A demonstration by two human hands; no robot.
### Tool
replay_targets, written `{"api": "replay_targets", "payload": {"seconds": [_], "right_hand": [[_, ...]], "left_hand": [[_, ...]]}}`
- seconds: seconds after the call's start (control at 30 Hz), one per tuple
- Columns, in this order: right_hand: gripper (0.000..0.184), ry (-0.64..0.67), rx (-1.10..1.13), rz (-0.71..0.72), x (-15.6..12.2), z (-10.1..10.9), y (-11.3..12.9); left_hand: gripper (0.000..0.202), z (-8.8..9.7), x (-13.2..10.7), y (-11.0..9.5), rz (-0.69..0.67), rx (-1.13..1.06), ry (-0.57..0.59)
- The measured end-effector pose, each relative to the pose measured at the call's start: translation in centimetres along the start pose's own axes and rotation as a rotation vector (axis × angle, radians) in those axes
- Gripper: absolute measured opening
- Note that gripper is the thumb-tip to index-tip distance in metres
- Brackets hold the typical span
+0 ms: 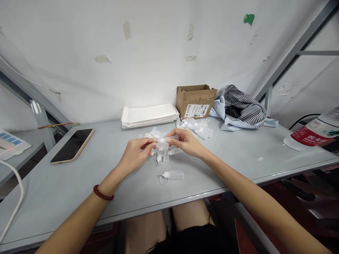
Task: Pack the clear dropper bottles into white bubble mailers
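My left hand (pixel 139 151) and my right hand (pixel 185 141) meet over the middle of the grey table (pixel 79 183). Both pinch one small translucent plastic bottle (pixel 166 139) held sideways between them: the right fingers grip its body and the left fingertips close on its capped end. Under the hands lies a loose heap of similar small bottles and caps (pixel 159 150). One more small bottle with a tethered cap (pixel 171 175) lies alone on the table nearer to me. A dark red bead bracelet (pixel 102 193) circles my left wrist.
A phone (pixel 72 145) lies screen-up at the left. At the back stand a stack of white sheets (pixel 149 115), an open cardboard box (pixel 195 100) and a second cluster of small bottles (pixel 197 127). Striped cloth (pixel 241 107) is bunched at the right, beside a large labelled bottle (pixel 316 132).
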State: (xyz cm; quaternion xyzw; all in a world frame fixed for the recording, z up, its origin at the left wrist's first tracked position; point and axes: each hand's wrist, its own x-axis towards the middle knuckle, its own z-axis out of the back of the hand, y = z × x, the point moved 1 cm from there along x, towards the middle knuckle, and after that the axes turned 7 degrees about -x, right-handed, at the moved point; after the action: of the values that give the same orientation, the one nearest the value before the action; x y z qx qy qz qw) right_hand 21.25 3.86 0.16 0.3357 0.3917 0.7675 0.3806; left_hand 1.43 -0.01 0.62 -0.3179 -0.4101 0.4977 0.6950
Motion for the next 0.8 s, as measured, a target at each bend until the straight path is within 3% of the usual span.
{"api": "replay_targets", "payload": {"seconds": [0.3,0.57,0.8], "right_hand": [[0.028,0.012,0.049,-0.012,-0.05,0.08,0.01],[0.025,-0.032,0.054,-0.006,0.01,0.74,0.34],[0.026,0.008,0.055,-0.012,-0.05,0.56,0.26]], "left_hand": [[0.022,-0.03,-0.16,0.06,0.02,-0.07,0.041],[0.033,0.49,0.28,0.22,0.06,-0.063,0.004],[0.021,0.58,0.28,0.22,-0.007,-0.058,0.034]]}}
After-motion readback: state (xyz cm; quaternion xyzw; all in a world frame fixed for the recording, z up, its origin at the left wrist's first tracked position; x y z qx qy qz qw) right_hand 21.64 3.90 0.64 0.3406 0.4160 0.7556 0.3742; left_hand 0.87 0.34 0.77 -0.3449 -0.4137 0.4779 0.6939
